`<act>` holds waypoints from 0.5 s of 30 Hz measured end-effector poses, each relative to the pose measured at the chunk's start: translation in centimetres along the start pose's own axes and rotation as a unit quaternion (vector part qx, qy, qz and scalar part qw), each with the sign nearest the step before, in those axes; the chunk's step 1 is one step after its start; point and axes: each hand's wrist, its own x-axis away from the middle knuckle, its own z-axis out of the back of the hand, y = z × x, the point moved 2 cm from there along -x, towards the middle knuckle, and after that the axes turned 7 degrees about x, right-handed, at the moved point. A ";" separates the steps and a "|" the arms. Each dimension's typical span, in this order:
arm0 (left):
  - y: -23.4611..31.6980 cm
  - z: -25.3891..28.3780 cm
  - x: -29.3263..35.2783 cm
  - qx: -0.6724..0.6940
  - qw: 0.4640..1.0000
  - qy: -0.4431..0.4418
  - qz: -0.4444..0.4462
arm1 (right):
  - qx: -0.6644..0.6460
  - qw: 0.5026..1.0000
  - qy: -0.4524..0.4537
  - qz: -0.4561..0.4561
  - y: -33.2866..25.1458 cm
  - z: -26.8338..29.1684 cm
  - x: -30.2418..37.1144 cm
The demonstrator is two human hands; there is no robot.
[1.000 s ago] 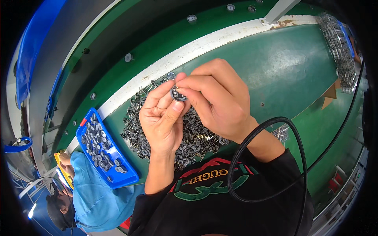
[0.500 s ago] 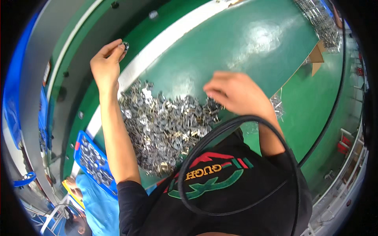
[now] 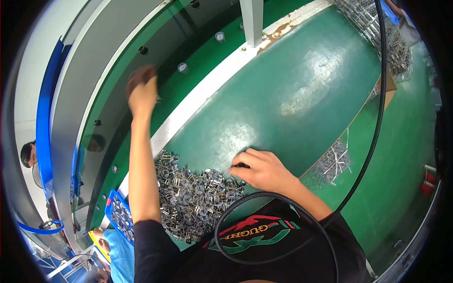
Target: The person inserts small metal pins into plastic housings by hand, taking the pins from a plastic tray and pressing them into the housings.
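My left hand (image 3: 142,92) is stretched out over a green conveyor belt (image 3: 200,49). Motion smears its fingers, so what they hold, if anything, cannot be made out. Close to its wrist a small round part (image 3: 158,99) shows on the belt. My right hand (image 3: 262,170) is at the right edge of a heap of small metal parts with prongs (image 3: 193,200) on the green table (image 3: 278,118). Its thumb and fingers are closed round a small dark part (image 3: 242,165), mostly covered by the fingertips.
Round parts (image 3: 182,67) sit spaced along the belt, behind a white rail (image 3: 207,89) and a post (image 3: 252,23). A blue tray of parts (image 3: 120,217) stands left, beside a person in blue (image 3: 120,254). A black cable (image 3: 373,141) loops before me. Bundled parts (image 3: 377,33) lie far right.
The view has shifted, so the heap appears lower. My left hand, earlier pinching a small part, is now blurred over the belt. My right hand has come to the heap's edge, fingers closed.
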 end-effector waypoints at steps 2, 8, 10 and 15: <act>4.8 -5.0 -2.5 -0.039 0.984 -0.104 -0.138 | 0.083 0.994 0.044 0.059 -0.1 0.6 0.2; 7.6 -13.3 -8.6 -0.062 0.918 -0.278 -0.274 | 0.059 0.993 0.104 0.023 -0.5 1.9 0.6; 8.3 -14.0 -9.3 -0.050 0.908 -0.312 -0.277 | 0.062 0.993 0.104 -0.010 -0.2 2.0 1.3; 9.1 -10.3 -7.3 0.008 0.939 -0.260 -0.223 | -0.011 0.989 0.139 -0.042 -0.5 1.6 0.3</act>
